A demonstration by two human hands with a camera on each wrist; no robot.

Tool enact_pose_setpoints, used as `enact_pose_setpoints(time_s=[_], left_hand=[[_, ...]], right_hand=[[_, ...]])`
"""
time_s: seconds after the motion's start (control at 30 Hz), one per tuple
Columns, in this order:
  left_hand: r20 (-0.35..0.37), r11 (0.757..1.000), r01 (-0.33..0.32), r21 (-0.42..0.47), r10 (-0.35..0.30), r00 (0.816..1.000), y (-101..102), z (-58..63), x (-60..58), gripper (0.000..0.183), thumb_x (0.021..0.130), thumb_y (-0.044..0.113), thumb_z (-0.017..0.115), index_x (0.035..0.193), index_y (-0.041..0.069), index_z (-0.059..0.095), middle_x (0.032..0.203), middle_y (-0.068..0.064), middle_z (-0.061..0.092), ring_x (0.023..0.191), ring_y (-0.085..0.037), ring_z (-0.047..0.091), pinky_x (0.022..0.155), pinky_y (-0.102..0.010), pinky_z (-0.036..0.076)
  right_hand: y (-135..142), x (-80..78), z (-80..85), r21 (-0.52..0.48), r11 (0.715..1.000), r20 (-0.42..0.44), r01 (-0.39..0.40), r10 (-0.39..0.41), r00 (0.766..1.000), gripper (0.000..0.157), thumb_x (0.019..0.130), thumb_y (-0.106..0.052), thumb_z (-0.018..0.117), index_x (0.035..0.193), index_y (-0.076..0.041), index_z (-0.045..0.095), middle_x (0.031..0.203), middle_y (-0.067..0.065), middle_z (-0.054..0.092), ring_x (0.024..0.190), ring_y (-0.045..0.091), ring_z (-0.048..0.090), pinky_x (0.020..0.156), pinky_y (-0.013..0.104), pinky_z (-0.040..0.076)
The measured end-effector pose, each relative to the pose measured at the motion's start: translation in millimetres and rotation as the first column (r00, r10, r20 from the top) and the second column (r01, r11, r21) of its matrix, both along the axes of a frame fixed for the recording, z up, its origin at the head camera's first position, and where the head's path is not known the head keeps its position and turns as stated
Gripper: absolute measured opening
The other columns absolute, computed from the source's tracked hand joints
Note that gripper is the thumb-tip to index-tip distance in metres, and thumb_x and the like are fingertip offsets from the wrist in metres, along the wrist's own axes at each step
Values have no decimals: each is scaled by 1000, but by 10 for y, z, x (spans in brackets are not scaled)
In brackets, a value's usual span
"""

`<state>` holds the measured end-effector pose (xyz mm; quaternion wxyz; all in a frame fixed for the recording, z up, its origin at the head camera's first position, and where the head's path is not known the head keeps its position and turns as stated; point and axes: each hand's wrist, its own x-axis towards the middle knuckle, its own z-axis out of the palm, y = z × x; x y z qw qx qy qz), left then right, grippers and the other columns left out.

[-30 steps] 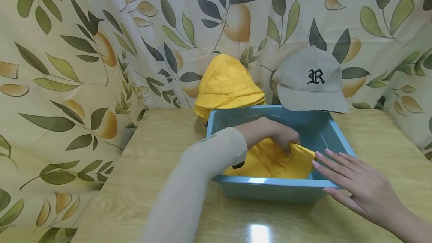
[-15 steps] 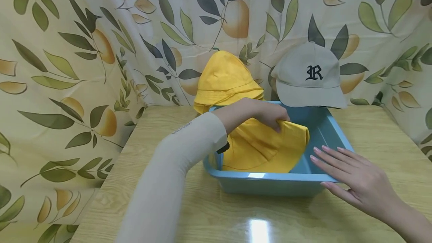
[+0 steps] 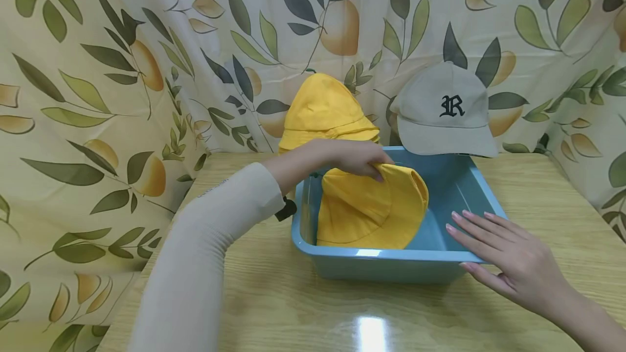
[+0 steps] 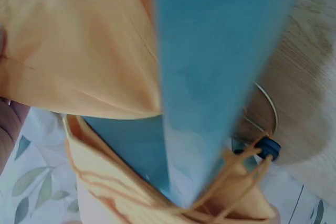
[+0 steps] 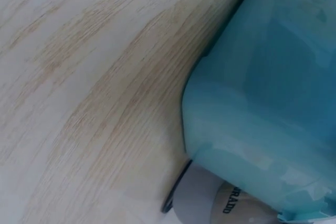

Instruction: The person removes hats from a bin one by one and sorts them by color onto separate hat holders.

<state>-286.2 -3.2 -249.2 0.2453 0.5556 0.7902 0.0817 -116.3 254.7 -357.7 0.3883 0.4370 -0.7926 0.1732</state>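
Note:
My left hand grips the brim of a yellow bucket hat, which stands tilted inside a blue plastic bin. In the left wrist view, fingertips of that hand show at the left edge beside the hat's cloth; the bin wall crosses the middle. With fingers straight and spread, my right hand rests on the bin's near right corner. The right wrist view shows the bin's outside but not the hand. The hat's far side is hidden.
Behind the bin's left side stands another yellow bucket hat, whose cord has a dark toggle. A light grey cap with a black letter R sits at the back right. A leaf-patterned curtain borders the wooden table.
My left hand has moved up and to the left, raising the gripped hat's brim and swinging it leftward. The right hand has stayed on the bin's corner.

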Motion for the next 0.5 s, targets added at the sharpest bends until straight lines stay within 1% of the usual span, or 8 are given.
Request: enact_pose_setpoints(time_s=[0.17, 0.23, 0.4, 0.5], left_hand=[[-18, 997, -2, 80, 3, 1000, -174, 91, 66, 19, 94, 13, 57, 110, 6, 63, 103, -1, 66, 82, -7, 52, 77, -18, 41], [-11, 995, -13, 101, 14, 1000, -241, 125, 89, 17, 94, 13, 57, 109, 6, 63, 99, -1, 65, 80, -7, 49, 76, -18, 40], [40, 987, -52, 154, 46, 998, -398, 175, 131, 16, 94, 12, 58, 108, 5, 63, 100, -1, 65, 82, -6, 49, 78, -17, 41], [68, 978, -76, 195, 64, 996, -485, 204, 147, 18, 93, 12, 59, 110, 6, 64, 106, -1, 67, 86, -4, 51, 82, -17, 43]], right_hand=[[28, -6, -1, 26, 1000, 12, 15, -15, 1000, 51, 97, -46, 45, 118, -6, 67, 130, 4, 60, 131, 10, 43, 113, 28, 26], [43, -10, 3, 36, 999, 19, 19, -20, 1000, 51, 97, -47, 44, 118, -6, 67, 131, 4, 59, 132, 10, 43, 113, 27, 26], [68, 5, 11, 48, 999, 32, 18, -19, 999, 51, 97, -47, 44, 117, -5, 67, 132, 3, 58, 132, 10, 43, 113, 28, 25], [65, 18, 17, 58, 998, 43, 23, -25, 999, 52, 97, -48, 44, 117, -5, 67, 133, 2, 57, 132, 10, 42, 113, 28, 24]])
